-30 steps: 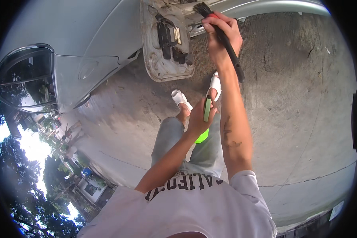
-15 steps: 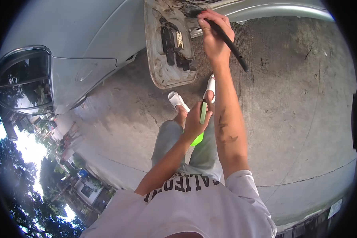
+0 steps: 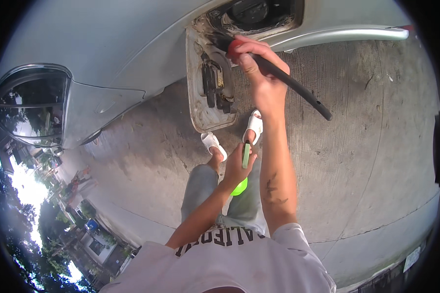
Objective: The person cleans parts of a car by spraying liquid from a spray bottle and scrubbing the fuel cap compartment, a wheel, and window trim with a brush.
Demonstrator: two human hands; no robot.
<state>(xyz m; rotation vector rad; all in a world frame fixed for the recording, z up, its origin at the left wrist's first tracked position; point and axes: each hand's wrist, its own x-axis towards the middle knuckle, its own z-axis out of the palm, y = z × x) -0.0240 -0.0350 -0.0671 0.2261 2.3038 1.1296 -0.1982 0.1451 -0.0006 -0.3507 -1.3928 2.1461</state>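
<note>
My right hand [image 3: 268, 85] is closed around a black-handled brush [image 3: 298, 90] with a red collar. Its dark bristles touch the grimy hinge side of an open fuel door [image 3: 194, 100], whose inner face shows dirt and a black latch piece. Beyond the brush, the dark filler cap [image 3: 249, 10] sits in the dirty fuel recess. Lower down, in front of my legs, my left hand [image 3: 234, 166] grips a green object [image 3: 246, 155] with a pale green bar on top. A bright green rounded part shows beneath that hand; the rest of it is hidden.
The silver car body [image 3: 132, 44] fills the upper left, with a dark tail light [image 3: 32, 105] at its end. A silver trim strip [image 3: 342, 36] runs to the upper right. My white slippers [image 3: 253, 127] stand on the concrete floor [image 3: 347, 146] below the fuel door.
The view has shifted, bringing more of the fuel recess and the filler cap into sight. My right hand and brush have moved slightly left towards the door's hinge. My left hand keeps its hold.
</note>
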